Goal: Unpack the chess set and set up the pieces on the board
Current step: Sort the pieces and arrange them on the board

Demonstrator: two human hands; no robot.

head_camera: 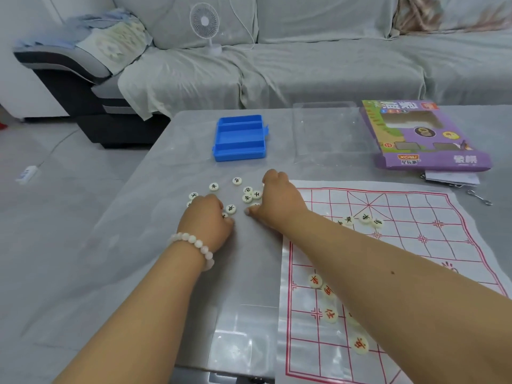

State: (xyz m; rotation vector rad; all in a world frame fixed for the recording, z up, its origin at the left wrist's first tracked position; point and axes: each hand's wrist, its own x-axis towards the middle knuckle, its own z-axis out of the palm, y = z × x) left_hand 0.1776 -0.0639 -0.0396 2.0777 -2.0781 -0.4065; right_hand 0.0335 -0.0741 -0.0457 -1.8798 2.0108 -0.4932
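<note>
Both hands were down on the grey table [138, 245] among a scatter of loose black-marked pieces [237, 180], just left of the paper board [415, 245]. The left hand [206, 217], with a pale bead bracelet [194, 242] at its wrist, lay knuckles-up with its fingers curled under; pieces lay touching or just beyond its fingertips, one [230, 208] just to its right, between the two hands. Whether it actually held a piece could not be told, since the fingers hid what was beneath them. The right hand [277, 195] reached across from over the board's corner, fingers bent down onto the table, with a small cluster of pieces [250, 194] just at its left side; its grip too was hidden.

Beyond both hands, farther up the table, stood the open blue piece case [239, 137]. Up and to the right of the right hand lay a clear plastic tray [327, 131] and the purple box [424, 134]. On the board, behind the right forearm, sat three black-marked pieces [365, 217] near the palace diagonals, and nearer the person, four red-marked pieces [315, 280] lay along the forearm's left edge.
</note>
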